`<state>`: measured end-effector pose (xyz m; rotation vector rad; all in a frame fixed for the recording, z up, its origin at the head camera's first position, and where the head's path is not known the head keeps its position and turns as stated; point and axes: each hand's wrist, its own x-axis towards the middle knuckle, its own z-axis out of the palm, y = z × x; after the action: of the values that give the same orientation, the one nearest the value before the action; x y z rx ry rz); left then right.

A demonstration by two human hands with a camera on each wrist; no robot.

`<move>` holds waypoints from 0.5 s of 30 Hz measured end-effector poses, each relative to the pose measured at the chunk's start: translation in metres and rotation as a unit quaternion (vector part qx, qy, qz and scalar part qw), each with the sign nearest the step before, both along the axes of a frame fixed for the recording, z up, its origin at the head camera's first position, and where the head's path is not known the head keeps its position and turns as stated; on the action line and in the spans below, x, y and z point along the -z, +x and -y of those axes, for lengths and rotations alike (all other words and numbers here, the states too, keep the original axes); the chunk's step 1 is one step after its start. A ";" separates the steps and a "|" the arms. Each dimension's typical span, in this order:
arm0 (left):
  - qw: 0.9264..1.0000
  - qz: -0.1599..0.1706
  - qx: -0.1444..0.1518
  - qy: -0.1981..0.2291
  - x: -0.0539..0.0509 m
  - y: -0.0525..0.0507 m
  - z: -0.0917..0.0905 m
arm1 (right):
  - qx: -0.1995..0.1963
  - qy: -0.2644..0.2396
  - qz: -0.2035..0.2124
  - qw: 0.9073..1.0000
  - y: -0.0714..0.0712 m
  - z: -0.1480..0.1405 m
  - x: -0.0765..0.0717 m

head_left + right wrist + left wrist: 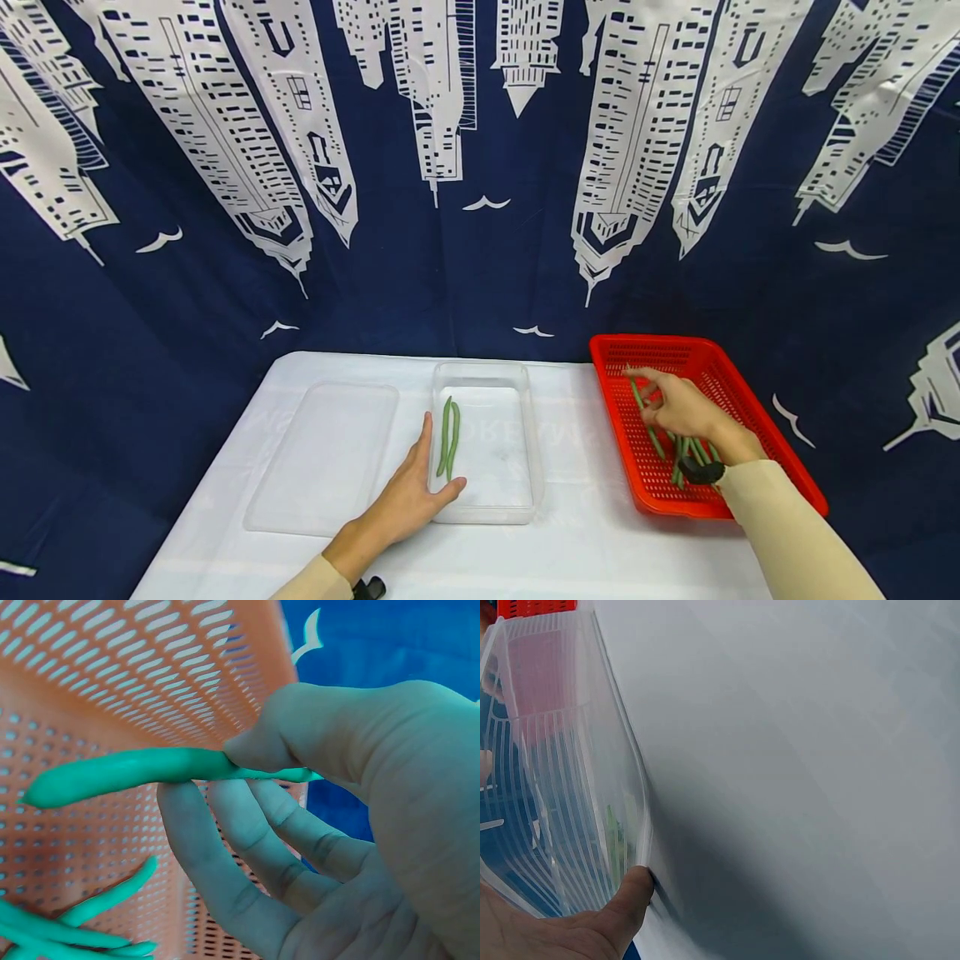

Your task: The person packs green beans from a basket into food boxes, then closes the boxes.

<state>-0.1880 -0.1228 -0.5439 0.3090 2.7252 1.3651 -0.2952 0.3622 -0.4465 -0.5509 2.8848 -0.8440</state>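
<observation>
Clock directions are read from the head view, 12 being the far side. A green bean is held by the right hand in a pinch between thumb and fingertips, at about 10 o'clock within the red basket; in the right wrist view, its free end is pointed to 9 o'clock. Loose beans are seen on the basket floor, mostly toward 6 o'clock and overlapping; the count cannot be told, as they are partly hidden. The clear container is placed mid-counter, with the basket well apart from it at 3 o'clock. Inside it, two beans are laid side by side along the 9 o'clock wall, their ends directed roughly to 12 and 6. The container is touched near 8 o'clock by the left hand, which is spread wide, thumb apart from straight fingers. A flat translucent panel is laid on the white-covered counter, near the container at 9 o'clock. A dark blue cloth, printed with white buildings and birds, is seen beyond at 12 o'clock.
</observation>
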 end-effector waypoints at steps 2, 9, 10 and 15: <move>1.000 0.000 0.001 0.003 0.000 0.000 0.000 | -0.003 0.003 -0.008 1.000 0.002 0.004 -0.004; 1.000 0.002 -0.002 0.006 0.000 0.000 -0.001 | -0.015 0.018 -0.036 0.999 0.009 0.023 -0.019; 1.000 0.002 -0.003 0.006 0.000 0.000 -0.001 | -0.015 0.020 -0.040 0.999 0.010 0.026 -0.020; 1.000 0.003 -0.004 0.005 0.001 0.001 -0.001 | -0.017 0.030 -0.054 0.998 0.015 0.041 -0.029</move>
<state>-0.1873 -0.1220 -0.5445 0.2945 2.7174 1.3807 -0.2803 0.3214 -0.4175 -0.6579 2.9770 -0.7411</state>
